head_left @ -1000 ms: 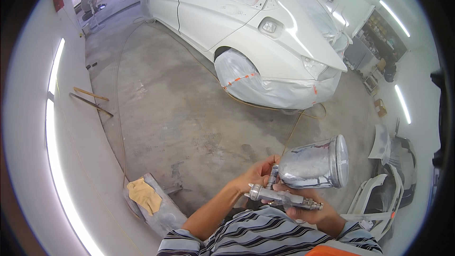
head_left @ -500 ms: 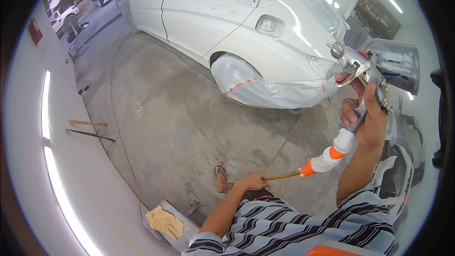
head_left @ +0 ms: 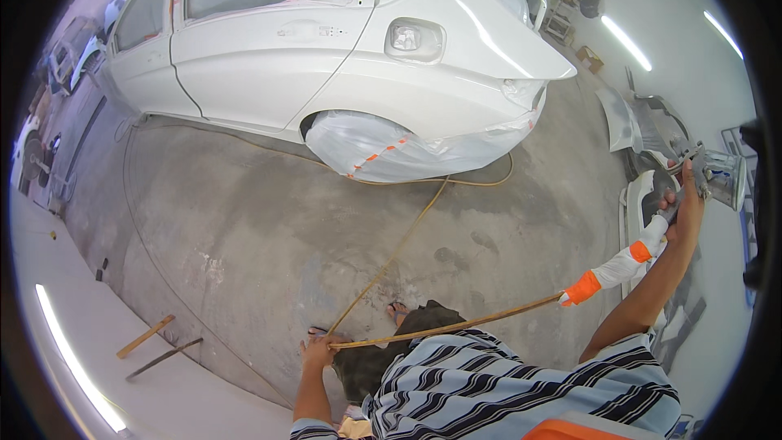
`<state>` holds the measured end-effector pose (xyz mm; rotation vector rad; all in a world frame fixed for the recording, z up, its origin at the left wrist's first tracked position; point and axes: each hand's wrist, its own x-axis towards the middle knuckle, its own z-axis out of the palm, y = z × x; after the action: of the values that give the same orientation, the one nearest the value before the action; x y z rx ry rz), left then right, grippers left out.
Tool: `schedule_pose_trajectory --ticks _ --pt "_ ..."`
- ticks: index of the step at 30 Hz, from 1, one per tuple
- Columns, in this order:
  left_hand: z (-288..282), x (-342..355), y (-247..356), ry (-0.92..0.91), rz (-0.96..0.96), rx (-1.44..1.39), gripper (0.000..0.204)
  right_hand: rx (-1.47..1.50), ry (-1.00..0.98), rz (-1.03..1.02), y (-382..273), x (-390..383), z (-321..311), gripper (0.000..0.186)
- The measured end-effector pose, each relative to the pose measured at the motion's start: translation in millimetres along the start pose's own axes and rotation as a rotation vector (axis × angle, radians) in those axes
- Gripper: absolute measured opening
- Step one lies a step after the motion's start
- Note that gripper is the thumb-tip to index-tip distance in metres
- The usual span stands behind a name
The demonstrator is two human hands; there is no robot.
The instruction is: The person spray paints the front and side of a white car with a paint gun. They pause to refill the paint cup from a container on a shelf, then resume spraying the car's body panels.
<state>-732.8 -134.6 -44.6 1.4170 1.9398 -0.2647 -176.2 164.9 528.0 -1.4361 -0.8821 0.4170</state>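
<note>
Yellowish hose pinched in left hand; right hand fist-grips spray gun.

Bright, even indoor light. Source: long white strip lamps along right wall, another glowing strip at lower left. Soft glare streaks on glossy white car body. Faint shadow under car on grey concrete floor. Strong fisheye bending, black vignette at rim. Centre sharp; edges slightly soft.
</note>
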Motion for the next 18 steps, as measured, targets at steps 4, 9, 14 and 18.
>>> schedule_pose_trajectory --ticks 4,9,14,18 --pt "-60.2 38.1 -96.4 0.166 -0.053 -0.198 0.039 -0.227 0.133 0.020 16.4 -32.1 17.9 0.035" --pt "-169.9 -4.0 -234.1 0.417 -0.092 -0.176 0.049 -0.368 0.189 0.180 78.7 -144.8 68.7 0.040" --pt "-331.1 -49.4 -342.7 0.870 -0.145 0.026 0.040 -0.348 0.122 0.358 162.6 -248.4 141.0 0.040" --pt "-444.6 -61.1 -370.8 1.178 -0.133 0.029 0.044 -0.252 0.166 0.523 227.6 -312.9 213.6 0.038"
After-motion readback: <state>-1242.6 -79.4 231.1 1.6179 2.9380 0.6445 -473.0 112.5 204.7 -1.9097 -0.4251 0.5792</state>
